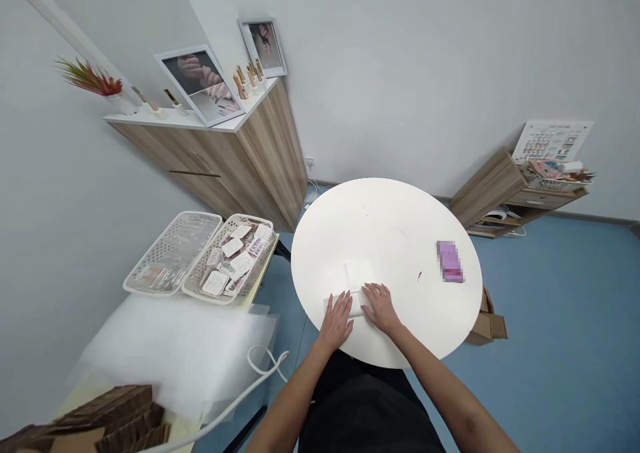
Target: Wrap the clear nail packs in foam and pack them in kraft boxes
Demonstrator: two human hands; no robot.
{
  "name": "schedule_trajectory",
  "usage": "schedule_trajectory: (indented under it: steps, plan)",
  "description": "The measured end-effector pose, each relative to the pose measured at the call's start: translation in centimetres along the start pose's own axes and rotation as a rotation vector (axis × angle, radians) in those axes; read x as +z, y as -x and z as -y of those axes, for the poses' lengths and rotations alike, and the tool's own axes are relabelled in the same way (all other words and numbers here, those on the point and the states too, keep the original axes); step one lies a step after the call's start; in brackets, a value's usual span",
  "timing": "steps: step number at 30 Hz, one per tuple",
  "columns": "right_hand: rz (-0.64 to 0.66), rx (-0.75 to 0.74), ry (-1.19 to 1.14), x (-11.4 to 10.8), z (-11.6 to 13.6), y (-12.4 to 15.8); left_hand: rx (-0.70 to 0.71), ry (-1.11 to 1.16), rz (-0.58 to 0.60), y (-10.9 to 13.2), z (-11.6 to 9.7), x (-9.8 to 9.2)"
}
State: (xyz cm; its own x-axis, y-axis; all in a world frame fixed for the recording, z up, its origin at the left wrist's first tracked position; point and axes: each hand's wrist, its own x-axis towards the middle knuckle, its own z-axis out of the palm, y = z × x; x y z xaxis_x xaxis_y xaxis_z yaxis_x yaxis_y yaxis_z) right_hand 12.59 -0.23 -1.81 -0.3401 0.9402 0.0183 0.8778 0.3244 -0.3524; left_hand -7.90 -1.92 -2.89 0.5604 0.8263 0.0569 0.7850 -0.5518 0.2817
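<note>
A thin white folded piece [359,274], like paper or card, lies on the white round table [330,226] close to my body. It blends into the tabletop, so its exact kind is unclear. My left hand [337,321] rests flat on its left part, fingers stretched and apart. From the right, my right hand [381,307] lies with extended fingers touching the piece's right edge. Neither hand is closed around anything. A purple rectangular item [450,261], blurred by pixelation, lies toward the table's right side.
On a side table at left stand two white baskets, one with clear plastic packets [165,276], one with cards [233,246]. Below are translucent sheets [180,339], a white cable [235,403] and brown cardboard [115,413]. A wooden cabinet [270,153] and a cardboard box [483,326] flank the round table.
</note>
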Motion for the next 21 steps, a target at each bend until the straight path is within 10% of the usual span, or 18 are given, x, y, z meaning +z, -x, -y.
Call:
schedule_trajectory:
  steps: [3, 21]
  plan:
    - [0.143, -0.196, 0.015, -0.3, 0.6, 0.3, -0.030, 0.004, 0.046, 0.7, -0.2, 0.6]
    - [0.273, -0.116, -0.038, -1.4, 0.3, -3.4, -0.112, 0.290, 0.175, -3.2, 3.1, -2.5]
